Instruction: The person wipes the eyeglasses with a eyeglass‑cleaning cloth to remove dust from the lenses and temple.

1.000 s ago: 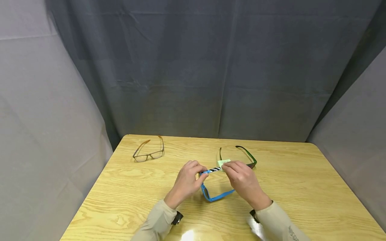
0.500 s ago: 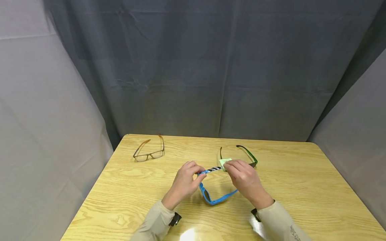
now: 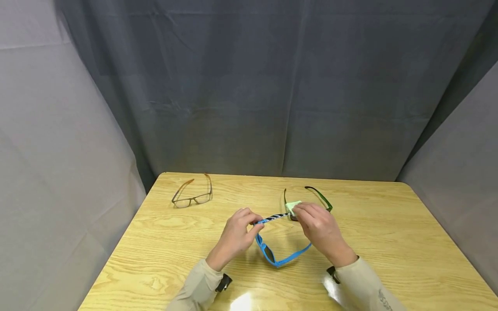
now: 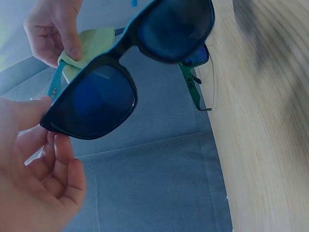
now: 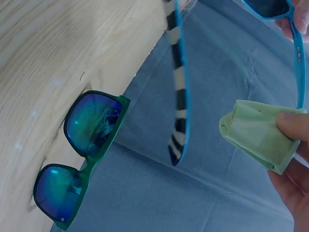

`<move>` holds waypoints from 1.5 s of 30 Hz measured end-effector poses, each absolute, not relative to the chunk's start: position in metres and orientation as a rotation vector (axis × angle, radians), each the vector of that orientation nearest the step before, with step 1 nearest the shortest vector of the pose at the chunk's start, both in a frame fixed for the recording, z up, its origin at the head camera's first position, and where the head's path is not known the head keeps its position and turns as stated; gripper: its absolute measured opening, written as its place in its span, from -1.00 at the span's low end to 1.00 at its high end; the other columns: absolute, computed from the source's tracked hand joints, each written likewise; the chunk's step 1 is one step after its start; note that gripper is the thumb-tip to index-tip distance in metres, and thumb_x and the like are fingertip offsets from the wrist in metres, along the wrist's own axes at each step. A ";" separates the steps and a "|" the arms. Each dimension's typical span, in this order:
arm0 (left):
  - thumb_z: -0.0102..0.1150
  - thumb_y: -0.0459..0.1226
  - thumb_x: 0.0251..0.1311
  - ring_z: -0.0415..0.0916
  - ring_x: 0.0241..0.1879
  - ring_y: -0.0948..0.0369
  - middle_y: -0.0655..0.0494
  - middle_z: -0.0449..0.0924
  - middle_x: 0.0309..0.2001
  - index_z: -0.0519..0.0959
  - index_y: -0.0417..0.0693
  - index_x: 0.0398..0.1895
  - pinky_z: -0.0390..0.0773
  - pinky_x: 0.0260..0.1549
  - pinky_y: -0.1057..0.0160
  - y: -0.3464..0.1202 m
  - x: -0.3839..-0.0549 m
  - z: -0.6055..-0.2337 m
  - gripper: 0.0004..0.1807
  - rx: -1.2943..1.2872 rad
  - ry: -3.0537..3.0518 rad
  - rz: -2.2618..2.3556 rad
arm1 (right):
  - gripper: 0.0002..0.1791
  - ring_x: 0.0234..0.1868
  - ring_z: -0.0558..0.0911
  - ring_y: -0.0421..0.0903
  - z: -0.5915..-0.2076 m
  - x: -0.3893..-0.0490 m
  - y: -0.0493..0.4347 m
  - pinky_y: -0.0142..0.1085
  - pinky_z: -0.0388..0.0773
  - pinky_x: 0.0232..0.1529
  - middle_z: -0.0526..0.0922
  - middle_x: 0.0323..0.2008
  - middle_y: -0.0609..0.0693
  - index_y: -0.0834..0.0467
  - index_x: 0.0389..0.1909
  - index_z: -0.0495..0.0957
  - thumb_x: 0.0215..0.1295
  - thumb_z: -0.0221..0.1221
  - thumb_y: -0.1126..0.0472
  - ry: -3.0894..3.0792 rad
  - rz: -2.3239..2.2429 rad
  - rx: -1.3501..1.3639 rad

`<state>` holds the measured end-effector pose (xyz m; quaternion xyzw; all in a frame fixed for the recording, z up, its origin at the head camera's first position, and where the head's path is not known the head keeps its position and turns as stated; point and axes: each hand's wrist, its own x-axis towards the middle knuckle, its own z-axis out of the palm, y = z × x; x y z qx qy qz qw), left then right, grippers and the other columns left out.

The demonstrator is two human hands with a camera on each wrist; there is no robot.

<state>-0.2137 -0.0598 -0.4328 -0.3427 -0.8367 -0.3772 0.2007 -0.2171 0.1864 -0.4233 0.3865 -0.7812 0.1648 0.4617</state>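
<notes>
Blue sunglasses (image 4: 99, 104) with dark lenses are held up over the table, their temple arms unfolded. My left hand (image 3: 235, 233) pinches the frame corner by one hinge between thumb and fingers. A folded light-green cloth (image 5: 258, 130) wraps the far part of that same temple arm, and my right hand (image 3: 322, 230) pinches it there. The cloth hides the arm's tip in the head view. The other temple arm, with black-and-white stripes (image 5: 179, 92) inside, hangs free in the right wrist view.
Green-framed sunglasses (image 5: 91, 166) with mirrored lenses lie on the table (image 3: 389, 242) just beyond my right hand. Brown-armed eyeglasses (image 3: 192, 201) stand at the back left. Grey cloth walls (image 3: 218, 86) enclose the back and sides.
My right hand and the cloth have slid rightward along the temple arm, away from the left hand. The left hand has shifted slightly left, still pinching the sunglasses.
</notes>
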 end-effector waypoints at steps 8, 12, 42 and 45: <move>0.27 -0.29 0.17 0.46 -0.35 0.30 0.22 0.53 -0.39 0.66 -0.08 -0.33 0.46 -0.41 0.38 -0.063 -0.213 -0.435 -0.95 -0.972 -2.343 -1.007 | -0.62 -0.27 0.63 0.04 -0.423 -0.216 0.193 -0.15 0.57 -0.21 0.66 -0.29 0.11 0.30 -0.29 0.63 0.50 -0.11 0.19 -1.981 0.394 0.953; 0.25 -0.29 0.18 0.45 -0.36 0.31 0.23 0.53 -0.38 0.65 -0.06 -0.33 0.45 -0.42 0.39 -0.065 -0.213 -0.437 -0.95 -0.992 -2.338 -0.986 | -0.60 -0.24 0.62 0.04 -0.423 -0.215 0.198 -0.15 0.55 -0.17 0.65 -0.28 0.11 0.31 -0.27 0.61 0.51 -0.14 0.16 -2.041 0.381 0.962; 0.10 -0.29 0.30 0.40 -0.43 0.32 0.28 0.46 -0.41 0.57 -0.05 -0.32 0.41 -0.43 0.31 -0.110 -0.217 -0.448 -0.93 -0.635 -2.711 -1.028 | -0.82 -0.34 0.59 0.06 -0.432 -0.213 0.229 -0.13 0.56 -0.34 0.63 -0.31 0.15 0.34 -0.27 0.57 0.07 0.25 0.41 -2.149 0.384 0.749; 0.09 -0.30 0.30 0.41 -0.43 0.30 0.25 0.47 -0.42 0.56 -0.08 -0.32 0.42 -0.41 0.27 -0.121 -0.219 -0.450 -0.92 -0.560 -2.757 -1.021 | -0.68 -0.35 0.59 0.04 -0.435 -0.212 0.233 -0.13 0.57 -0.37 0.62 -0.33 0.13 0.33 -0.26 0.57 -0.14 0.34 0.48 -2.170 0.390 0.726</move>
